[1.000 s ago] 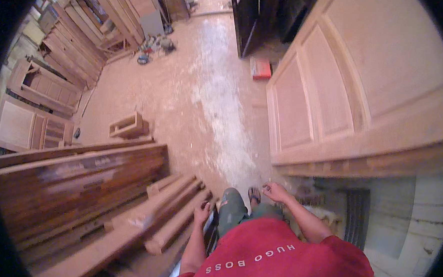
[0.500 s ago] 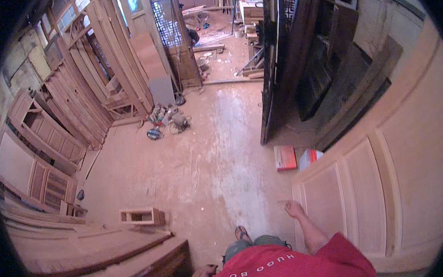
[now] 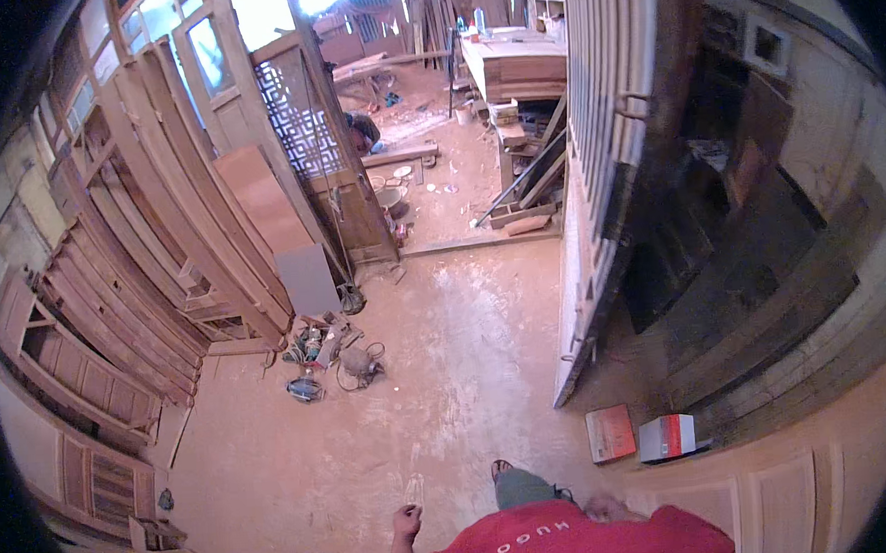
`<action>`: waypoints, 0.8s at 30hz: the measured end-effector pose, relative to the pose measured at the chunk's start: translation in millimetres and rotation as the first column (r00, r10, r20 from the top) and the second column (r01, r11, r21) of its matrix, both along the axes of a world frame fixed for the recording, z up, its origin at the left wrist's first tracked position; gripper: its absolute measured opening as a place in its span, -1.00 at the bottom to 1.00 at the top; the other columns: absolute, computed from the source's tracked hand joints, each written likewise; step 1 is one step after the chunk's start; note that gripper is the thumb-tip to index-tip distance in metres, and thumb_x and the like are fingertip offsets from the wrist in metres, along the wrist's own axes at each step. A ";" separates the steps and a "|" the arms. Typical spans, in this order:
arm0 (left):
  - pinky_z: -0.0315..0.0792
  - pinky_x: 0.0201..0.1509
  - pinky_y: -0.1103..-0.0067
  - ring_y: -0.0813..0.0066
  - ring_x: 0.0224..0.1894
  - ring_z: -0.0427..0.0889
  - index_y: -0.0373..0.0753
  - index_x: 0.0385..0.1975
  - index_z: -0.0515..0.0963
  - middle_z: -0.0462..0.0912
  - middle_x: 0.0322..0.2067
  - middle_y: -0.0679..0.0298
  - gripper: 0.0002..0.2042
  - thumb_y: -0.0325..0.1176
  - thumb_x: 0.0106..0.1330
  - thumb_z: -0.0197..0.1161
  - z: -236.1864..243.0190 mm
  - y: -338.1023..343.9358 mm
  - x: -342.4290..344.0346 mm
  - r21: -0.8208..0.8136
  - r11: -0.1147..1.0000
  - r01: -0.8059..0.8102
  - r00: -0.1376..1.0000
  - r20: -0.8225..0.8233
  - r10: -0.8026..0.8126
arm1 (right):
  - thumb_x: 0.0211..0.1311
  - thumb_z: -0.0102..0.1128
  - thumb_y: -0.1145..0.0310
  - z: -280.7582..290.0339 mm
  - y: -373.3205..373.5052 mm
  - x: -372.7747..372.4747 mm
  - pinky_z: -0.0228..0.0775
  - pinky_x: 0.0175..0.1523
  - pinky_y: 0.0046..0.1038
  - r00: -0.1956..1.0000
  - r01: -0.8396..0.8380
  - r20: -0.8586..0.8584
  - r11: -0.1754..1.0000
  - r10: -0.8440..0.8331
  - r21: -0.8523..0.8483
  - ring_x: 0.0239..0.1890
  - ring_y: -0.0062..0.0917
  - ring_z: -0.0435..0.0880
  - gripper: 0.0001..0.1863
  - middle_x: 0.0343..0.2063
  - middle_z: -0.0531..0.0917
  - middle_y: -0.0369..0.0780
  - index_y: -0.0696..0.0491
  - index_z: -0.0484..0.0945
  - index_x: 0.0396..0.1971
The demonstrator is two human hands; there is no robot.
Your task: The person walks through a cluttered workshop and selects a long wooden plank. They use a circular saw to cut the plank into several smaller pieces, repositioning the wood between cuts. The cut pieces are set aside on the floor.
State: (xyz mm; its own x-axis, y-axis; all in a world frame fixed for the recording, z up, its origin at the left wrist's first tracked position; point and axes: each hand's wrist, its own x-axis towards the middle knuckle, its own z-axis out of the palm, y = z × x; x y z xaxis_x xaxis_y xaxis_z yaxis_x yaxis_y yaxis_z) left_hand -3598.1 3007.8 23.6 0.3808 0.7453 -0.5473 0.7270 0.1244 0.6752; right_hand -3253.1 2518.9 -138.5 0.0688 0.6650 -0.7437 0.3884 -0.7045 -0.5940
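My left hand hangs low over the dusty floor, its fingers curled together. Just beyond its fingertips shows a thin pale streak; whether it is a held thing or a floor mark is unclear. Beside my hip on the right, my right hand is smeared by motion, so its fingers and any thing in them cannot be made out. Nearest to it are a light panelled wooden door, an orange-red and white box and a white and red box. One sandalled foot is forward.
Power tools and cords lie heaped left of centre. Boards and door frames lean along the left wall. A low sill crosses the doorway, with an open door leaf on its right. Beyond stands a wooden workbench.
I have moved forward toward the doorway, so the tools, boxes and doors appear nearer. My left hand has swung forward, and my right hand has drawn back to my side.
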 end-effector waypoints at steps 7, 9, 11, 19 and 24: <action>0.53 -0.35 0.50 0.44 -0.39 0.66 -0.35 -0.12 0.63 0.69 -0.39 0.10 -0.64 -0.19 0.22 0.35 -2.4 134.9 172.0 -0.090 0.982 -0.167 0.983 0.063 0.173 | 0.21 0.12 0.04 247.7 433.4 275.0 0.49 0.01 -0.18 0.844 0.236 0.347 0.864 -0.409 0.445 -0.15 -0.10 0.66 -0.56 -0.23 0.69 -0.01 0.08 0.60 -0.10; 0.53 -0.34 0.48 0.44 -0.39 0.66 -0.35 -0.15 0.64 0.69 -0.41 0.11 -0.64 -0.18 0.22 0.35 -28.3 189.3 225.8 -0.103 0.985 -0.136 0.988 0.053 0.142 | 0.16 0.21 0.06 278.8 524.8 356.3 0.51 -0.05 -0.21 0.807 0.298 0.280 0.768 -0.520 0.567 -0.20 -0.10 0.67 -0.58 -0.26 0.68 0.00 0.08 0.60 -0.15; 0.54 -0.29 0.45 0.38 -0.35 0.68 -0.34 -0.17 0.65 0.70 -0.39 0.10 -0.65 -0.16 0.22 0.34 -55.0 233.0 262.2 -0.158 0.987 -0.017 0.997 -0.070 0.006 | 0.16 0.23 0.05 284.3 593.7 425.6 0.51 -0.03 -0.23 0.795 0.289 0.284 0.745 -0.537 0.601 -0.19 -0.13 0.68 -0.57 -0.25 0.69 -0.02 0.08 0.60 -0.13; 0.54 -0.04 0.33 0.13 -0.16 0.69 -0.31 -0.16 0.65 0.71 -0.23 0.03 -0.60 -0.07 0.22 0.28 -59.8 522.8 526.2 -0.114 0.849 0.515 0.821 -0.219 -0.528 | 0.20 0.14 0.00 163.8 660.0 627.9 0.48 0.03 -0.21 0.822 0.374 0.403 0.915 -0.402 0.149 -0.11 -0.15 0.68 -0.56 -0.21 0.67 0.03 0.10 0.66 -0.21; 0.50 0.08 0.36 0.15 -0.02 0.66 -0.31 0.02 0.57 0.68 -0.10 -0.03 -0.54 -0.09 0.25 0.27 22.0 700.7 812.1 0.108 0.876 0.469 0.881 -0.123 -0.457 | 0.19 0.13 0.05 87.9 613.0 676.9 0.52 -0.16 -0.21 0.716 0.470 0.514 0.870 -0.473 0.146 -0.34 -0.18 0.69 -0.61 -0.44 0.68 0.00 0.12 0.67 -0.42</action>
State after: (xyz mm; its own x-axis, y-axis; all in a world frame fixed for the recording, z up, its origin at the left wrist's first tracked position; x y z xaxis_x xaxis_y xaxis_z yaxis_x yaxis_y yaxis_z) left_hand -2786.0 3708.6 45.6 0.6534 0.5627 -0.5065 0.7384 -0.3262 0.5902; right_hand -2576.3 3131.9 -50.6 0.7461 0.4443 -0.4960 0.2537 -0.8783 -0.4052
